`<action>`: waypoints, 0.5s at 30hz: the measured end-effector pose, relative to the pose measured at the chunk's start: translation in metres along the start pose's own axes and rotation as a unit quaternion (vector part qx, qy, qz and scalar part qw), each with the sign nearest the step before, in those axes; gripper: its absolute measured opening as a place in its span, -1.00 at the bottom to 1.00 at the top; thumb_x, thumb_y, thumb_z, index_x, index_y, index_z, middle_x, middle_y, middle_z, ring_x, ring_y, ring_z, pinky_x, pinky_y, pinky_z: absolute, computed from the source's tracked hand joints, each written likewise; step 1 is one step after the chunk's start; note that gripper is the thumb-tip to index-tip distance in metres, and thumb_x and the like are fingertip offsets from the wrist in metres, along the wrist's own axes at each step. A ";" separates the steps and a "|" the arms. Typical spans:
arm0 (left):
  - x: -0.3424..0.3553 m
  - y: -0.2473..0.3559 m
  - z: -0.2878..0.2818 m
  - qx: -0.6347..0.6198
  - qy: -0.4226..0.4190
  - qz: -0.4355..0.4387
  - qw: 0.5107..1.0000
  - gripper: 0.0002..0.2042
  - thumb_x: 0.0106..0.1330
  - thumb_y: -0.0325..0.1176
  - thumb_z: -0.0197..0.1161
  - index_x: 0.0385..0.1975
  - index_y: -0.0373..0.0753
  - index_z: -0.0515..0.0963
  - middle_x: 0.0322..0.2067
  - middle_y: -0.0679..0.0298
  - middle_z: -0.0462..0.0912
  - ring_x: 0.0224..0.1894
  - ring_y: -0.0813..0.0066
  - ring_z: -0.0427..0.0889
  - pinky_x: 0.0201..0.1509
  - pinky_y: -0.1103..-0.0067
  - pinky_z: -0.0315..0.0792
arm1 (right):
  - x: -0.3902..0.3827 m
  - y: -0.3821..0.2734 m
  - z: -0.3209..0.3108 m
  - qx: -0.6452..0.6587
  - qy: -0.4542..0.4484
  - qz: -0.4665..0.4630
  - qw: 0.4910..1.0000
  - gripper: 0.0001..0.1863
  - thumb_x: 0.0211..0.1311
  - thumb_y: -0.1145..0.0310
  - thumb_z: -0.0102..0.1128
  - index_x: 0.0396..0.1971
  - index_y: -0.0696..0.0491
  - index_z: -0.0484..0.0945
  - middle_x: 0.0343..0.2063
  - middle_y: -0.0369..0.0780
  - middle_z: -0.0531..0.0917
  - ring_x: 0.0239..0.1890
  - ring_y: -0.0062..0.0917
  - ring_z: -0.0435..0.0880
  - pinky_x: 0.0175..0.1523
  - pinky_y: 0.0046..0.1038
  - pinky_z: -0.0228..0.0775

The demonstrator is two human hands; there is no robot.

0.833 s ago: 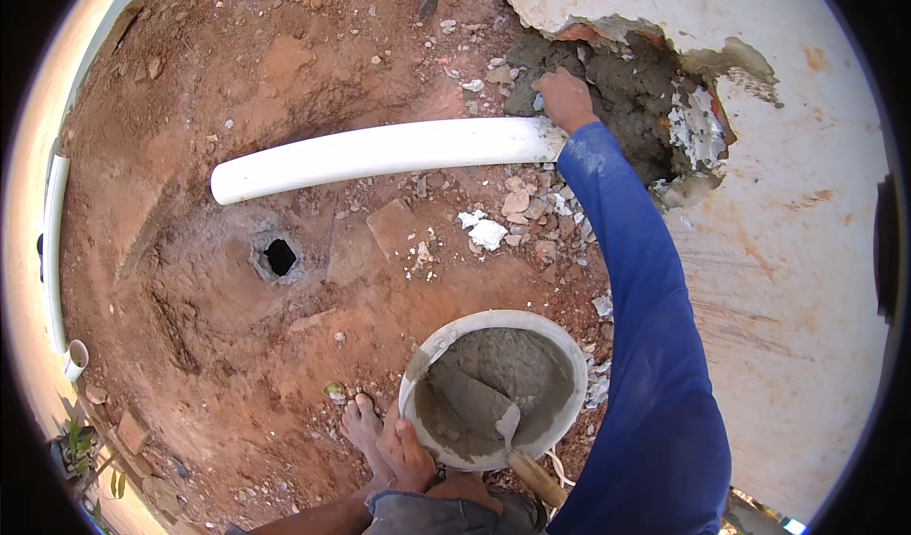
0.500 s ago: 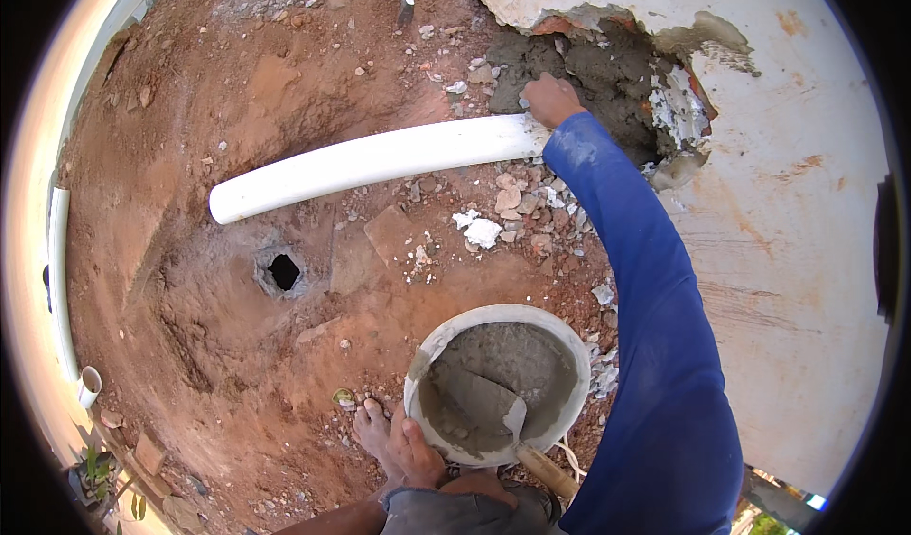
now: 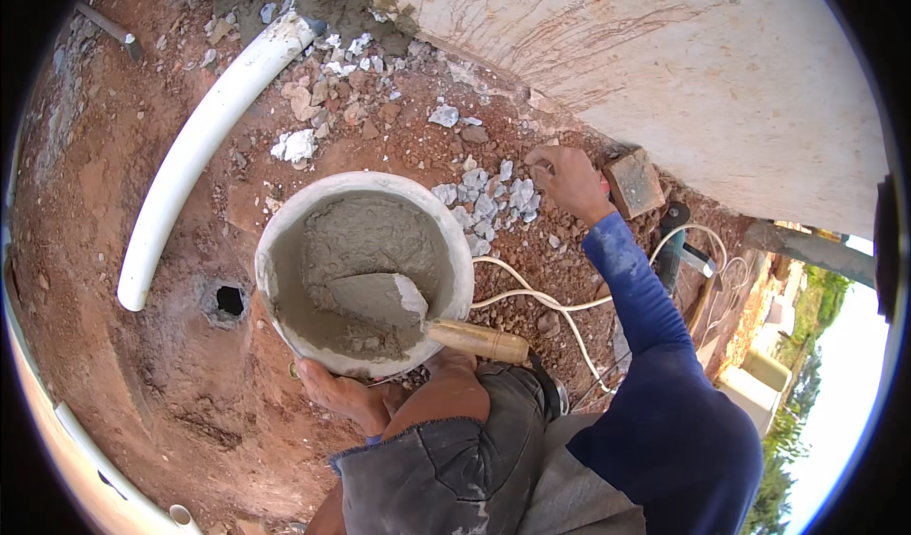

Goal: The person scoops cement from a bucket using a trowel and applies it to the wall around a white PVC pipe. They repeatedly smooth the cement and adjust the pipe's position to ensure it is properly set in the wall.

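Observation:
A white bucket [image 3: 270,250] of wet grey mortar [image 3: 370,241] stands in front of me. The trowel [image 3: 365,296] lies with its blade in the mortar, and its wooden handle [image 3: 479,340] rests across the near right rim. My left hand [image 3: 342,393] is at the bucket's near left side, holding it low against the wall; its fingertips are partly hidden. Stretched out to the right, my right hand [image 3: 571,186] is low over the rubble with its fingers curled together. What they hold, if anything, is too small to make out. Beside it lies a brick [image 3: 634,184].
A white plastic pipe [image 3: 204,151] lies on the red soil at left, near a small square hole [image 3: 229,299]. White rubble [image 3: 493,198] is scattered below the wall [image 3: 607,51]. A pale cable [image 3: 531,293] runs to an angle grinder [image 3: 671,250] at right.
My right hand has left the pipe's end by the mortar-filled wall opening and moved back along the wall to beside the brick. The view has turned to the right.

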State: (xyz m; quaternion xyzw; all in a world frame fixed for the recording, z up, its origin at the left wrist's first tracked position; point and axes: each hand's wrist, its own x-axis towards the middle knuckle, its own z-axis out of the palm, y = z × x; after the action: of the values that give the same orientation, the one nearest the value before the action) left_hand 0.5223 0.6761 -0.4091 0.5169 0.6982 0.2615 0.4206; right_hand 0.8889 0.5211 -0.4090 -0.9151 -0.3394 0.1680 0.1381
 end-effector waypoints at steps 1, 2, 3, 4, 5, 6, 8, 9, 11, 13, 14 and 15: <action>0.001 0.002 0.004 -0.037 -0.003 0.020 0.999 -0.49 0.44 -0.03 -0.15 -0.11 -0.48 0.44 -0.23 0.00 0.48 -0.19 0.21 0.41 -0.06 0.34 0.29 | -0.016 0.004 0.005 0.004 0.008 0.017 1.000 -0.86 0.05 0.43 0.17 -0.37 0.05 0.64 -0.45 -0.01 0.65 -0.36 -0.14 0.65 -0.22 -0.21 0.48; -0.001 0.002 0.005 -0.047 0.005 0.015 0.999 -0.50 0.44 -0.04 -0.15 -0.11 -0.48 0.44 -0.22 0.00 0.48 -0.19 0.21 0.42 -0.06 0.34 0.29 | -0.035 0.005 0.017 0.011 0.011 0.035 0.999 -0.87 0.05 0.44 0.17 -0.37 0.05 0.64 -0.44 -0.01 0.64 -0.37 -0.13 0.65 -0.22 -0.21 0.48; -0.001 0.003 0.010 -0.062 0.016 0.012 0.998 -0.50 0.44 -0.05 -0.14 -0.11 -0.48 0.44 -0.22 0.01 0.47 -0.18 0.22 0.42 -0.06 0.34 0.30 | -0.048 0.008 0.033 0.029 0.014 0.049 0.998 -0.84 0.05 0.41 0.21 -0.32 0.06 0.63 -0.40 -0.06 0.66 -0.36 -0.18 0.65 -0.20 -0.25 0.49; -0.002 0.003 0.013 -0.078 0.027 0.008 0.997 -0.50 0.43 -0.05 -0.14 -0.12 -0.49 0.44 -0.22 0.01 0.47 -0.18 0.22 0.42 -0.06 0.34 0.31 | -0.058 0.008 0.046 0.047 0.016 0.061 0.997 -0.80 0.06 0.38 0.26 -0.27 0.06 0.62 -0.35 -0.12 0.67 -0.36 -0.24 0.66 -0.19 -0.30 0.49; -0.004 0.005 0.013 -0.081 0.015 0.011 0.997 -0.50 0.43 -0.06 -0.14 -0.10 -0.49 0.44 -0.20 0.00 0.47 -0.17 0.22 0.42 -0.05 0.35 0.31 | -0.065 -0.003 0.055 0.031 0.012 0.061 0.998 -0.73 0.05 0.36 0.27 -0.20 0.03 0.60 -0.34 -0.12 0.64 -0.33 -0.23 0.64 -0.17 -0.28 0.48; -0.005 0.006 0.012 -0.085 0.005 0.013 0.996 -0.50 0.43 -0.07 -0.14 -0.09 -0.50 0.43 -0.19 -0.01 0.47 -0.16 0.22 0.43 -0.04 0.35 0.32 | -0.070 -0.017 0.065 0.014 0.006 0.059 0.998 -0.66 0.05 0.33 0.29 -0.12 0.00 0.57 -0.33 -0.13 0.61 -0.30 -0.22 0.62 -0.14 -0.26 0.47; -0.007 0.007 0.012 -0.099 -0.001 0.004 0.995 -0.50 0.43 -0.07 -0.14 -0.08 -0.52 0.43 -0.17 -0.02 0.47 -0.14 0.22 0.43 -0.04 0.36 0.33 | -0.073 -0.029 0.092 0.019 0.064 0.091 0.994 -0.60 0.04 0.31 0.32 -0.07 -0.01 0.51 -0.31 -0.14 0.56 -0.26 -0.22 0.60 -0.12 -0.26 0.45; -0.005 0.005 0.012 -0.111 0.006 -0.008 0.994 -0.50 0.43 -0.08 -0.14 -0.08 -0.53 0.42 -0.16 -0.03 0.47 -0.14 0.22 0.44 -0.04 0.36 0.33 | -0.073 -0.031 0.102 0.019 0.092 0.105 0.990 -0.57 0.03 0.30 0.33 -0.05 -0.02 0.48 -0.30 -0.15 0.54 -0.25 -0.22 0.58 -0.11 -0.26 0.44; 0.002 -0.008 0.012 -0.119 0.011 -0.011 0.993 -0.50 0.42 -0.08 -0.14 -0.09 -0.53 0.43 -0.16 -0.05 0.47 -0.15 0.22 0.45 -0.05 0.36 0.34 | -0.073 -0.030 0.111 0.009 0.128 0.076 0.989 -0.57 0.03 0.29 0.34 -0.07 -0.01 0.46 -0.25 -0.15 0.52 -0.23 -0.20 0.57 -0.12 -0.26 0.44; 0.013 -0.028 0.005 -0.111 0.011 0.007 0.994 -0.50 0.42 -0.08 -0.13 -0.11 -0.53 0.44 -0.16 -0.05 0.47 -0.16 0.23 0.45 -0.06 0.36 0.35 | -0.073 -0.035 0.101 0.007 0.179 0.040 0.983 -0.58 0.01 0.28 0.37 -0.13 0.00 0.42 -0.33 -0.14 0.56 -0.28 -0.22 0.59 -0.19 -0.22 0.45; 0.012 -0.029 0.004 -0.106 0.016 -0.007 0.994 -0.51 0.43 -0.09 -0.13 -0.12 -0.53 0.44 -0.16 -0.04 0.48 -0.17 0.24 0.45 -0.06 0.37 0.35 | -0.073 -0.028 0.097 0.029 0.153 0.103 0.982 -0.57 0.01 0.27 0.36 -0.11 -0.02 0.41 -0.34 -0.13 0.57 -0.30 -0.20 0.61 -0.20 -0.20 0.46; 0.011 -0.027 0.006 -0.102 0.019 -0.018 0.994 -0.52 0.43 -0.11 -0.13 -0.13 -0.53 0.45 -0.17 -0.04 0.49 -0.17 0.24 0.46 -0.06 0.37 0.35 | -0.071 -0.017 0.090 0.051 0.128 0.165 0.977 -0.56 0.02 0.26 0.36 -0.09 -0.04 0.40 -0.34 -0.13 0.59 -0.32 -0.18 0.62 -0.21 -0.18 0.47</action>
State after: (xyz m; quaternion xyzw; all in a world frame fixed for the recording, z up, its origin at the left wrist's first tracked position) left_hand 0.5126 0.6773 -0.4370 0.4535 0.6850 0.3335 0.4625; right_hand 0.7920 0.4984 -0.4695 -0.9643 -0.1538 0.0875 0.1971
